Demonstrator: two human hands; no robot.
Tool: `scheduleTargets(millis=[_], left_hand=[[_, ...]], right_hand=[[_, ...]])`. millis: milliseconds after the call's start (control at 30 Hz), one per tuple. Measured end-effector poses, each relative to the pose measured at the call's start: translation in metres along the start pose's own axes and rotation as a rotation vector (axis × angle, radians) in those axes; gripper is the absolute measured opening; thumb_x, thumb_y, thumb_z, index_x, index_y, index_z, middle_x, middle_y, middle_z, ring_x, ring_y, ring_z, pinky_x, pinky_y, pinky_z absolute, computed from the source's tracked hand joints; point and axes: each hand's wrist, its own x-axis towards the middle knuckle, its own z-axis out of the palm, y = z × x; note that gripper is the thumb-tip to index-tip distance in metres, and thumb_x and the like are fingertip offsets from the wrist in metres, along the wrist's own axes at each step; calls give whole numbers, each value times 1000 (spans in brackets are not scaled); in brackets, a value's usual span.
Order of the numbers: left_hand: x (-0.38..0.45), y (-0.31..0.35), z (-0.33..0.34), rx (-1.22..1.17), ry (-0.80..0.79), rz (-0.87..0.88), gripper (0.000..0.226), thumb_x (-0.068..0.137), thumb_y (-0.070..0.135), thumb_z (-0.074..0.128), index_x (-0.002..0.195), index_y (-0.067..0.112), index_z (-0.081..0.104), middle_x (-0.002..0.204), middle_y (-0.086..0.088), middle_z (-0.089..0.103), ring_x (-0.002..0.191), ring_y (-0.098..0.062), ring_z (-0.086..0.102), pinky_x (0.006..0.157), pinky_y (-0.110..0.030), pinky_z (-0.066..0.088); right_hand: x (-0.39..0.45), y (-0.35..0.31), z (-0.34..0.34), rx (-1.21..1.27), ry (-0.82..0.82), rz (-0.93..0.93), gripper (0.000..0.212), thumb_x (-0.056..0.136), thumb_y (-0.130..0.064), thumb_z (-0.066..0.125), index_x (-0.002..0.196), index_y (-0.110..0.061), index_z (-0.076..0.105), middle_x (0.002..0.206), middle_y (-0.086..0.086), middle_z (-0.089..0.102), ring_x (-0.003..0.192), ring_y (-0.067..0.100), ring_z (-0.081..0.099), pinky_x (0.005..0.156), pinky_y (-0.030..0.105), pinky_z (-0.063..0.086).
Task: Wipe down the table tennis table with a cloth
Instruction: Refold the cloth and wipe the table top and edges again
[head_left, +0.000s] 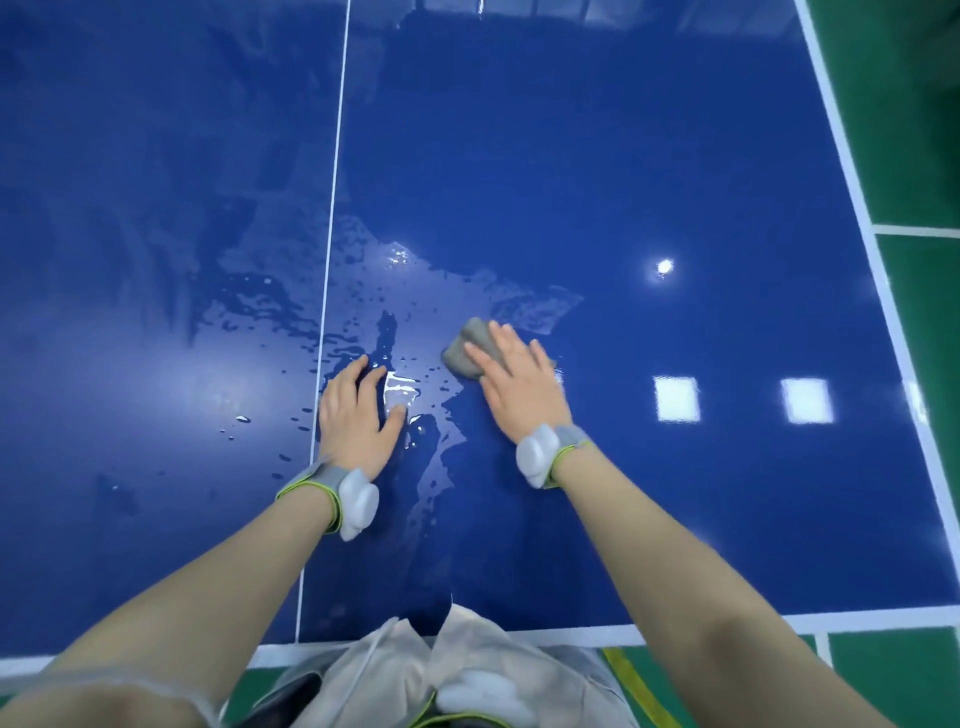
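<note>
Where water pools (395, 312), glossy blue table (675, 156), green floor (924, 130).

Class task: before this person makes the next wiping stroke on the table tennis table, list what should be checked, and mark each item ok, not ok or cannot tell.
1. Grey cloth under the right hand: ok.
2. Cloth flat on the table: ok.
3. Left hand bracing beside the white centre line: ok.
4. Water gone between the hands: not ok.
5. Cloth still absorbent: cannot tell.
</note>
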Motion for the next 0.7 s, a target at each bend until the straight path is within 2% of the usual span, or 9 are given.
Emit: scheduleTargets(millis=[33,100,133,200,300,433,500,567,700], left_hand=[[0,-3,1,31,-47,18,66,85,44,39,141,10,33,153,-8,17,142,-25,11,113,-31,-2],[-3,-8,3,105,-135,74,77,84,57,27,147,15,15,156,-2,0,144,-16,-5,111,-25,-18],[-4,-11,3,127,-153,82,84,79,64,16,148,17,8,156,0,-6,143,-12,-11,107,-21,-24],[-4,-15,3,154,-170,75,91,70,67,3,148,20,1,155,3,-11,139,-6,-18,101,-18,-29],[-2,-14,4,205,-186,68,91,68,66,-2,147,21,-4,152,7,-18,133,-1,-23,100,-18,-31],[-2,-12,3,223,-187,73,90,69,65,-2,147,21,-5,146,12,-22,132,0,-24,101,-19,-30],[-3,-12,3,221,-186,73,88,70,65,-1,147,21,-5,143,14,-24,132,0,-23,102,-18,-29],[-3,-13,4,224,-179,75,85,72,64,-1,145,21,-7,143,13,-24,133,-1,-23,102,-18,-29],[-4,-14,6,216,-155,79,76,74,62,-2,138,23,-15,143,12,-25,132,1,-25,103,-18,-30]], right_hand=[[5,12,-2,-14,10,54,46,94,-23,32,137,-24,50,148,11,39,136,26,40,107,44,34],[17,30,-8,60,14,337,47,102,-24,29,149,-29,26,159,6,10,147,21,10,116,41,8],[25,33,-12,116,16,482,48,103,-25,27,150,-30,19,160,5,2,147,20,1,117,41,1],[39,24,-14,158,32,645,50,104,-25,26,152,-30,12,160,6,-5,147,21,-6,116,43,-2],[49,-7,-10,113,13,531,53,104,-27,25,152,-26,6,159,9,-9,147,24,-8,116,45,-3],[46,-35,0,97,-51,14,50,103,-26,29,151,-23,17,159,9,0,147,25,-1,116,46,-2],[52,-23,0,59,-20,-174,47,101,-25,31,148,-20,30,158,11,15,146,26,13,116,49,10],[64,-7,-4,50,18,-106,46,101,-24,32,147,-20,33,157,10,18,146,26,16,116,48,13],[92,-8,-11,88,6,299,51,104,-28,24,152,-23,10,160,7,-4,147,21,-5,116,42,-5]])
